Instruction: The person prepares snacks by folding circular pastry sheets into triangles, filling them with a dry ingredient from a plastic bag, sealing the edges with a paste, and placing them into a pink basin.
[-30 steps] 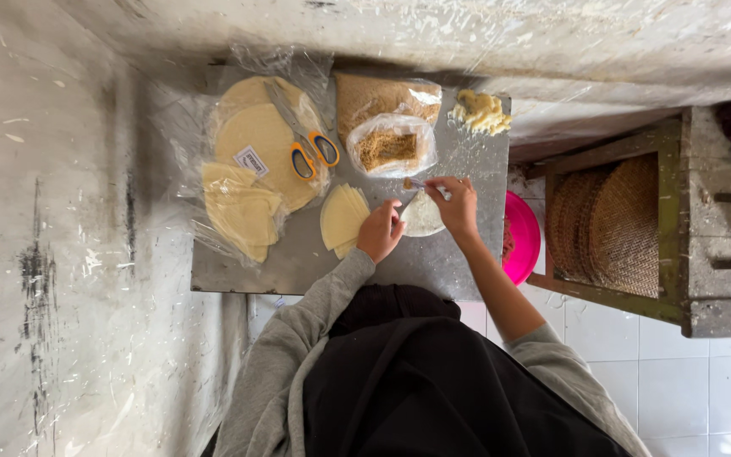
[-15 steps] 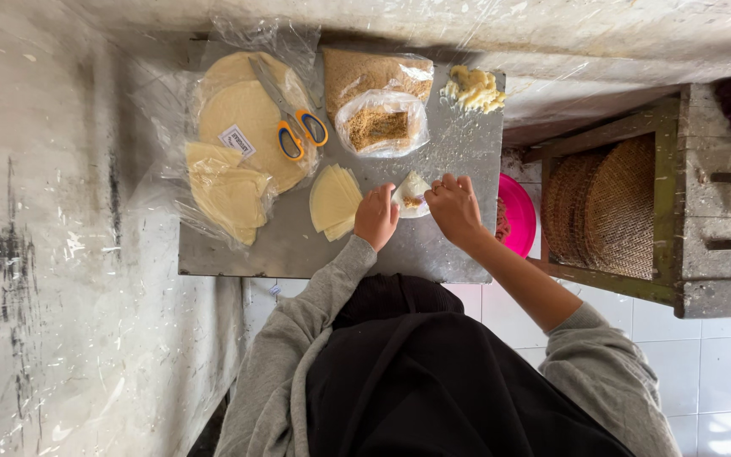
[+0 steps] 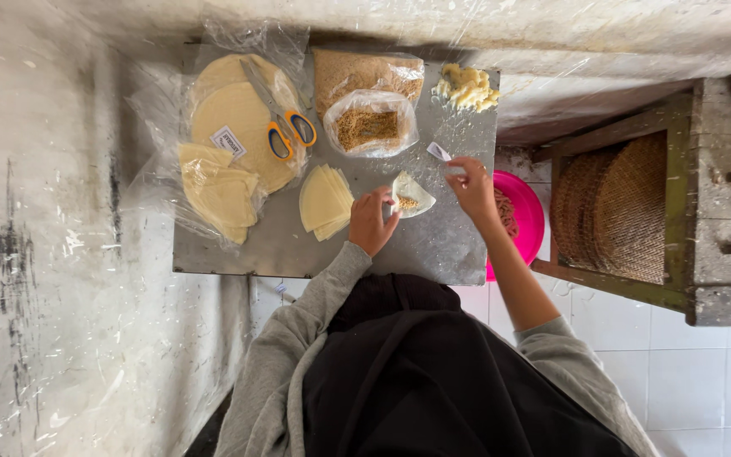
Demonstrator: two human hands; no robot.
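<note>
Filling most of the middle of the view, a grey metal worktop (image 3: 433, 245) carries everything at hand, with a pale scuffed wall to its left and white floor tiles below. A wooden crate (image 3: 678, 203) stands off the worktop's right edge, holding round woven trays (image 3: 611, 203) on edge. Between crate and worktop sits a bright pink bowl (image 3: 530, 211), partly hidden by the right forearm.

On the worktop's left part lies a clear plastic bag of large round pastry sheets (image 3: 230, 127), with orange-handled scissors (image 3: 285, 131) resting on top and cut wedges (image 3: 222, 190) just below. Farther right are a bag of brown crumbs (image 3: 365, 76) and, just in front of it, a smaller open bag of brown filling (image 3: 370, 127). A heap of yellow pieces (image 3: 467, 85) sits at the far right corner. A small stack of cut pastry pieces (image 3: 325, 199) lies near the left hand.

The folded pastry piece (image 3: 412, 196), open with a little brown filling inside, lies between the two hands. The left hand (image 3: 372, 222) touches its left edge, fingers loosely curled on it. The right hand (image 3: 473, 188) is just to its right, pinched narrowly on a small white spoon (image 3: 440, 152) raised above the pastry.
</note>
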